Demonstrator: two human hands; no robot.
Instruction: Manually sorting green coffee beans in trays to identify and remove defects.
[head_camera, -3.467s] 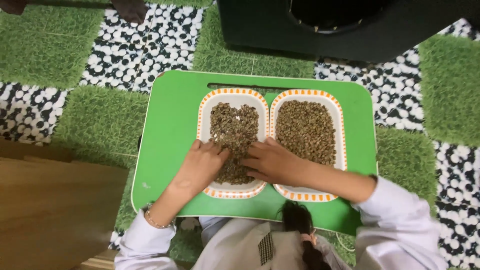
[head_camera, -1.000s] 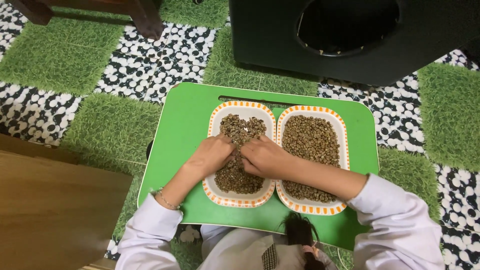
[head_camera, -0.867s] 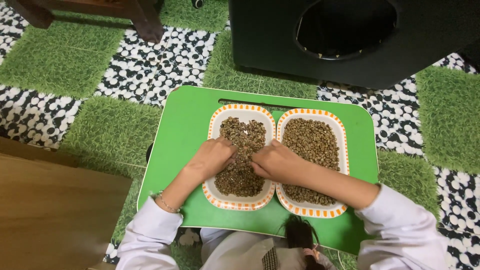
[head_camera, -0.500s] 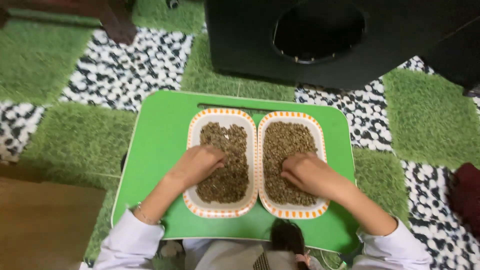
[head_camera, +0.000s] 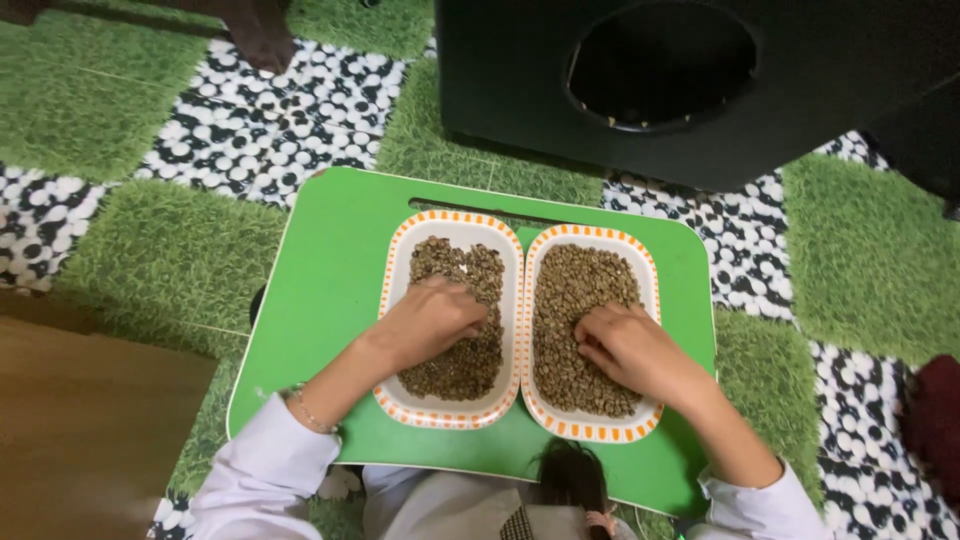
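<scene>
green tray on a grass mat holds 2 dishes side by side. left dish and right dish both full of small beans: light, hard, loose, likely to roll, best pinched singly at fingertips. left hand curled in left dish, right hand in right dish; fingertips buried, so cannot tell if either pinches a bean. black box's top cut off.

White long sleeves; thin bead bracelet on left wrist; dark braid.
</scene>
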